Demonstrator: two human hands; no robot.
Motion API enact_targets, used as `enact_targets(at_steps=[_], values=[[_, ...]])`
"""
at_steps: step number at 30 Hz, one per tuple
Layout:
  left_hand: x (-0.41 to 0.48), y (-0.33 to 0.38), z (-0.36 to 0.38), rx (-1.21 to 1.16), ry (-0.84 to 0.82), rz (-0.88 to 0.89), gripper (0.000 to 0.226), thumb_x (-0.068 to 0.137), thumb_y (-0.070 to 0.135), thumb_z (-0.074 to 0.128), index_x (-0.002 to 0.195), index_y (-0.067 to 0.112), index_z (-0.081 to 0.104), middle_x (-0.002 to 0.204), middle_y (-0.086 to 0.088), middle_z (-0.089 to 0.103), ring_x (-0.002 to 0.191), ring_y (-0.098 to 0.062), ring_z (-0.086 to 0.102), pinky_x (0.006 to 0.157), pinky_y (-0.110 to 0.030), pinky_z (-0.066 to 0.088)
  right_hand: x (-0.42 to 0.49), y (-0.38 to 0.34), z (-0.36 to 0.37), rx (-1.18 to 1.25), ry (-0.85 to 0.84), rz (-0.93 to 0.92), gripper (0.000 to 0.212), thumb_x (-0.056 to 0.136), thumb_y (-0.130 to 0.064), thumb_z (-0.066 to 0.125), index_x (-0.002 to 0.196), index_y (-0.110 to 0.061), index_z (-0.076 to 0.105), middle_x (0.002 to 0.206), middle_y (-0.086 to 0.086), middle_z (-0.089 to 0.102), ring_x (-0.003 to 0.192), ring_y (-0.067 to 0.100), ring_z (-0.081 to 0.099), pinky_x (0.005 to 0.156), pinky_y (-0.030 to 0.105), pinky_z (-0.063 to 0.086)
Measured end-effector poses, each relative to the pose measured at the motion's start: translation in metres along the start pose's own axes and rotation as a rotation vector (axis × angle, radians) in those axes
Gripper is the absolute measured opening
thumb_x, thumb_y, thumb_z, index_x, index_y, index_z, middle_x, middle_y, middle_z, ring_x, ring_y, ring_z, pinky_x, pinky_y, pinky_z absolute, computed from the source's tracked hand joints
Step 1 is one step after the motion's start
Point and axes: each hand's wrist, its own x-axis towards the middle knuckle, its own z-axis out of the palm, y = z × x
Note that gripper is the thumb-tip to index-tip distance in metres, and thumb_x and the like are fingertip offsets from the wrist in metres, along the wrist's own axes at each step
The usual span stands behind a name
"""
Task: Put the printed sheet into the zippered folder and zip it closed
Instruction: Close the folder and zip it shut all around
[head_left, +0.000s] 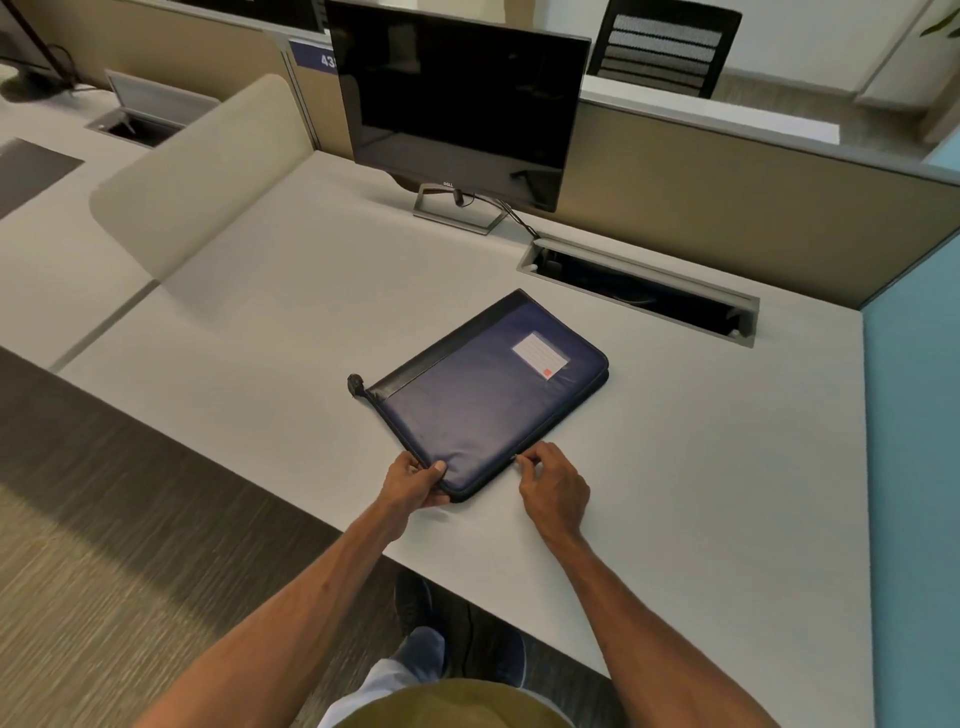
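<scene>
— Olive cloth at the bottom edge, is that you?

— Yes, my shirt (457, 701); below the desk edge a shoe (413, 597) shows on the carpet (104, 519); both my bare forearms reach up over the near edge of the desk (701, 493).

— What is the left hand doing?

— My left hand (410, 480) pinches the near corner of the folder (488, 400); thumb on top of the blue cover, fingers under the edge; it is clenched on that corner.

— And the right?

— My right hand (553, 486) sits just right of the same corner, fingertips (522, 460) drawn together at the folder's near-right edge, against the zip line; whether they grip the zip pull I cannot tell, it is too small to make out.

— Where does the folder lie?

— Flat on the desk, turned at an angle, its near corner towards me; dark blue with a black strip along the far-left side; a white label (540, 356) with a red mark sits near the far-right corner; a black tab (356, 385) sticks out at the left corner; it looks closed, and no sheet shows.

— Beyond it?

— A cable slot (639, 291) is sunk in the desk, well apart from the folder; further back stands a dark monitor (457, 104) on a grey stand, its cable running to the slot; behind it a beige partition (727, 208), and past that a black chair (665, 47).
</scene>
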Motion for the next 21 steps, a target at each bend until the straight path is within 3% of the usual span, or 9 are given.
enact_targets(at_steps=[3,6,8,16,21], values=[[0.002,0.0,-0.008,0.013,0.003,0.022,0.027,0.103,0.009,0.072,0.115,0.005,0.048,0.081,-0.007,0.056,0.069,-0.021,0.063,0.07,-0.035,0.068,0.013,0.0,-0.004,-0.025,-0.013,-0.01,0.014,0.103,-0.029,0.063,0.102,-0.017,0.069,0.108,-0.004,0.073,0.097,0.024,0.071,0.079,0.039,0.057],[0.005,0.002,-0.011,0.011,-0.008,0.001,0.026,0.103,0.009,0.072,0.111,0.005,0.048,0.085,-0.01,0.058,0.073,-0.023,0.064,0.093,-0.054,0.065,0.024,0.002,-0.008,0.012,0.009,0.023,0.014,0.104,-0.028,0.064,0.103,-0.016,0.07,0.109,-0.001,0.075,0.096,0.026,0.072,0.08,0.04,0.058],[0.006,0.002,-0.013,0.02,-0.018,-0.01,0.025,0.103,0.01,0.072,0.109,0.005,0.048,0.087,-0.011,0.059,0.074,-0.022,0.064,0.101,-0.057,0.061,0.032,0.006,-0.012,-0.007,0.008,0.011,0.015,0.104,-0.029,0.064,0.104,-0.015,0.07,0.109,-0.001,0.075,0.096,0.027,0.072,0.079,0.04,0.058],[0.007,0.007,-0.011,0.003,-0.027,-0.002,0.023,0.103,0.009,0.072,0.094,0.011,0.051,0.087,-0.013,0.06,0.073,-0.023,0.064,0.091,-0.049,0.065,0.047,0.014,-0.016,-0.033,-0.007,-0.031,0.016,0.105,-0.029,0.063,0.103,-0.015,0.069,0.108,-0.001,0.074,0.094,0.025,0.072,0.077,0.038,0.059],[0.008,0.014,-0.01,0.003,-0.053,-0.023,0.02,0.103,0.01,0.072,0.102,0.009,0.053,0.092,-0.014,0.061,0.075,-0.023,0.066,0.101,-0.054,0.062,0.058,0.017,-0.02,-0.007,0.014,-0.019,0.016,0.104,-0.028,0.064,0.105,-0.014,0.07,0.107,0.0,0.075,0.092,0.026,0.072,0.076,0.036,0.057]])
